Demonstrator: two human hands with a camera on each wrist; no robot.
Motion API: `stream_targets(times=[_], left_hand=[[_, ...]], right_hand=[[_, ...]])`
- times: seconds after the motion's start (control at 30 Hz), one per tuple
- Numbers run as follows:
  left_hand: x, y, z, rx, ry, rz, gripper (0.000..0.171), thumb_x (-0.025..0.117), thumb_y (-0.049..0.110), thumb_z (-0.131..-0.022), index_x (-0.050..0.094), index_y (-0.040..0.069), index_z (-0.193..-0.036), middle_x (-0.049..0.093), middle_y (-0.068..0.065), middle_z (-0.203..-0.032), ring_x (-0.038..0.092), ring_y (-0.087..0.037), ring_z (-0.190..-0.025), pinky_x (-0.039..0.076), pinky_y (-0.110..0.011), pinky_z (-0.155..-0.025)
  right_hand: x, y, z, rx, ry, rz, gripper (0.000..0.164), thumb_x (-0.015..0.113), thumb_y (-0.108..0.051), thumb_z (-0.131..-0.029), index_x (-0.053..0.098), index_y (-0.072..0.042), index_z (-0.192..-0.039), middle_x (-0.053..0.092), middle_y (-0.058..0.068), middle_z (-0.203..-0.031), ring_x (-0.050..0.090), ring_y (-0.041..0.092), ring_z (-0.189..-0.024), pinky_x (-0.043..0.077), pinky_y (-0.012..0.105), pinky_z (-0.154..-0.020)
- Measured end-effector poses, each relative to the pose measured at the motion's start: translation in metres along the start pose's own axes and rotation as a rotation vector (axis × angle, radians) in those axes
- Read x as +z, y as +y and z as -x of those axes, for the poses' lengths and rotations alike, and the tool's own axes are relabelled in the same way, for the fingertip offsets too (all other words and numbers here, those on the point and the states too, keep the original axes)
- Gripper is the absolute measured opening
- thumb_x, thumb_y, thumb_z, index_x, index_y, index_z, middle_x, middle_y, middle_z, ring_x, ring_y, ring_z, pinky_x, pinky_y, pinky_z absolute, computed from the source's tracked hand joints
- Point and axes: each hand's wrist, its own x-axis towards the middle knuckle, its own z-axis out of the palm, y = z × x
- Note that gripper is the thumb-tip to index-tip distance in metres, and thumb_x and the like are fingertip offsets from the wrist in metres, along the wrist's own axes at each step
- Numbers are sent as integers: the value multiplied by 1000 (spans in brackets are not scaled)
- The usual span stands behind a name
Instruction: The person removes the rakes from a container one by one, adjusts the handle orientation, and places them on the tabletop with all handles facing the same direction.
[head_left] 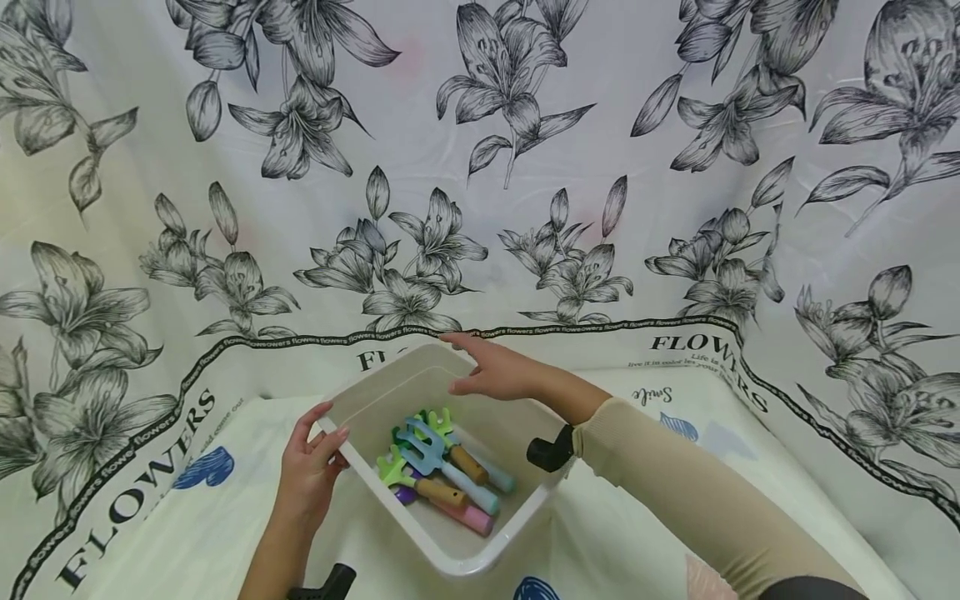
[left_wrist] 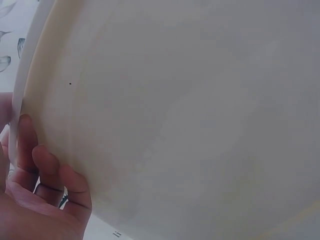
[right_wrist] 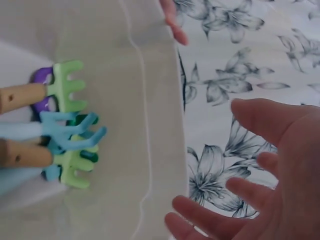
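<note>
A white plastic bin [head_left: 397,508] is tilted, its inside toward the head camera. My left hand [head_left: 309,462] grips its left rim; in the left wrist view the fingers [left_wrist: 75,187] rest against the bin's outer wall [left_wrist: 175,100]. My right hand [head_left: 498,372] is at the far right rim, thumb and fingers spread apart; the right wrist view shows it holding nothing, fingertips close to the rim. Toy garden tools lie piled inside: a blue fork [head_left: 426,452], green rakes [right_wrist: 65,87] with wooden handles, a pink handle [head_left: 477,521] and a purple piece [head_left: 405,496]. Some are partly hidden.
A pale cloth [head_left: 187,533] printed with blue hearts and lettering spreads beneath the bin. Behind and around hangs a white curtain [head_left: 420,133] with black lily drawings. Dark wrist camera mounts [head_left: 551,450] are on both arms, the right one near the bin's right rim.
</note>
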Motion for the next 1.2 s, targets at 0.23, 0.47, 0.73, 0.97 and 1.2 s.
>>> stream_targets(times=[0.23,0.47,0.73,0.97,1.2], left_hand=[[-8,-5,5,-1,25,23,47,63,16,-96,42,26,-137,68,7,-108,55,-11,-70,47,-25,-68],[-7,-9,5,3,29,22,48,64,19,-95,42,25,-137,67,6,-112,56,-12,-72,48,-24,-68],[-4,-6,3,-6,30,23,51,65,21,-95,40,25,-140,67,4,-114,56,-13,-75,47,-25,-69],[0,-4,1,7,16,50,48,63,18,-96,42,25,-138,66,6,-115,58,-13,-79,46,-25,-68],[2,-5,1,-16,32,23,53,65,22,-95,39,25,-142,60,3,-127,58,-16,-85,47,-25,-70]], right_hand=[[16,-2,-26,74,-111,-24,73,63,-30,-95,21,-23,-155,35,7,-153,45,26,-130,39,45,-100],[36,9,-41,178,-200,-256,70,61,-26,-97,22,-19,-155,34,8,-153,41,37,-132,36,56,-101],[50,19,-47,249,-234,-298,68,63,-27,-96,28,-19,-153,45,9,-147,47,42,-125,37,59,-99],[54,25,-43,340,-349,-213,65,66,-31,-93,37,-19,-150,50,8,-142,50,45,-121,39,60,-96],[62,32,-41,468,-480,-155,63,66,-35,-91,42,-21,-147,44,9,-144,53,46,-116,42,60,-94]])
